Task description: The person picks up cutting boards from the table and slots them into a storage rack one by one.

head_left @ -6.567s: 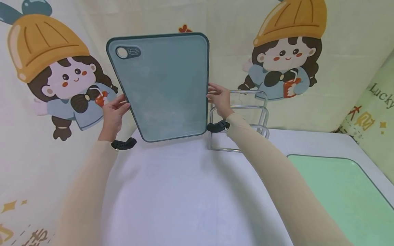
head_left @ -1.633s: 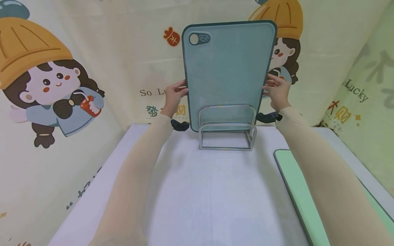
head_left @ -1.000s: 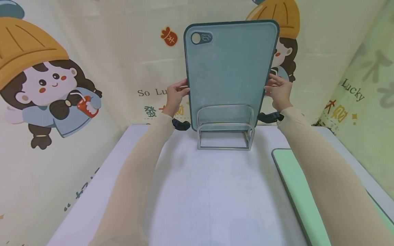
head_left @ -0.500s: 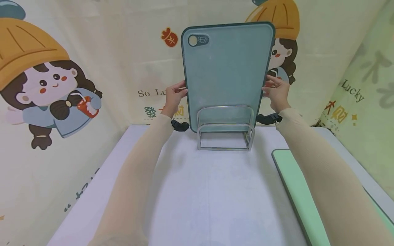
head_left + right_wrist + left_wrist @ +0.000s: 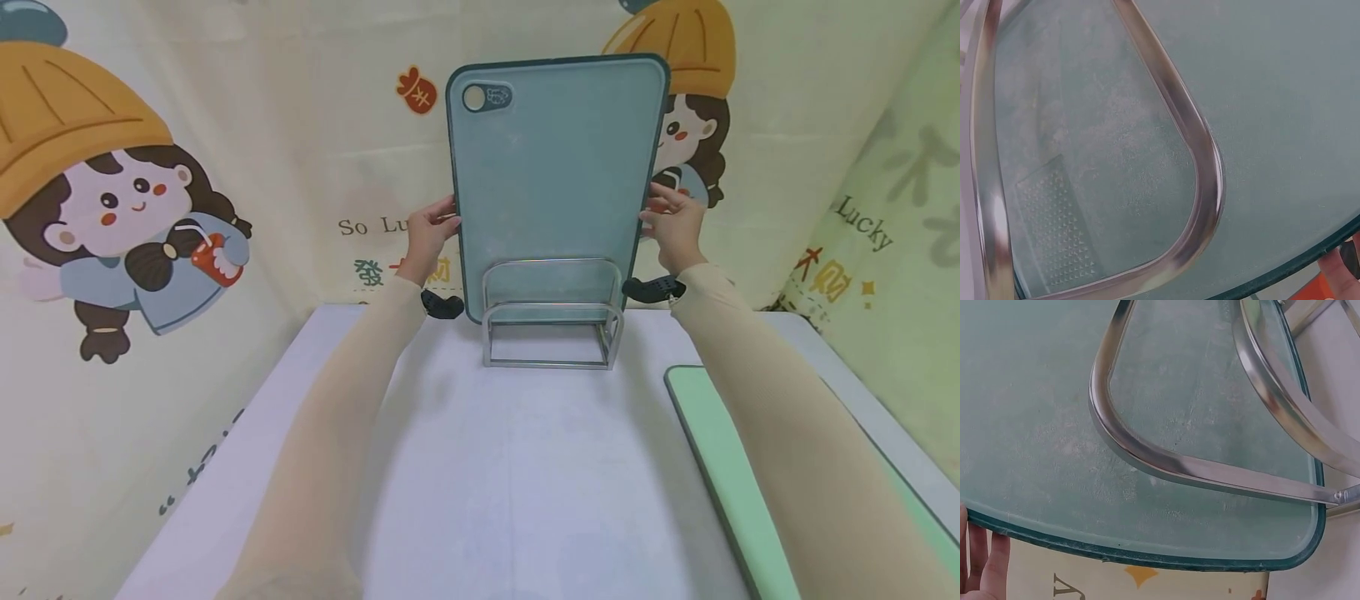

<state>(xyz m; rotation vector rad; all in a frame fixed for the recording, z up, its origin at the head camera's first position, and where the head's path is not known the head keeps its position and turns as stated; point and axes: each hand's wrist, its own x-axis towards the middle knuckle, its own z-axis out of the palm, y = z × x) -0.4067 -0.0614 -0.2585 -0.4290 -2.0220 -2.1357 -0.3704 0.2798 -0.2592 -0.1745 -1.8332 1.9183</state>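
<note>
While both hands hold it up, the blue-green board [image 5: 555, 183] stands in the metal rack [image 5: 1210, 475], with its bottom part behind the two front hoops. The left hand [image 5: 427, 237] pinches one side edge between thumb and fingers, and the right hand [image 5: 677, 229] pinches the other side — neither has let go. So the big part looks done: the board seems to be in its slot, though I cannot tell if it sits all the way down. What is left, I think, is to see that it stands alone, then let go. A light green board [image 5: 735, 483] lies on the white surface [image 5: 510, 483], partly hidden by the right sleeve [image 5: 795, 450] — if it goes in too, that is not done yet
</note>
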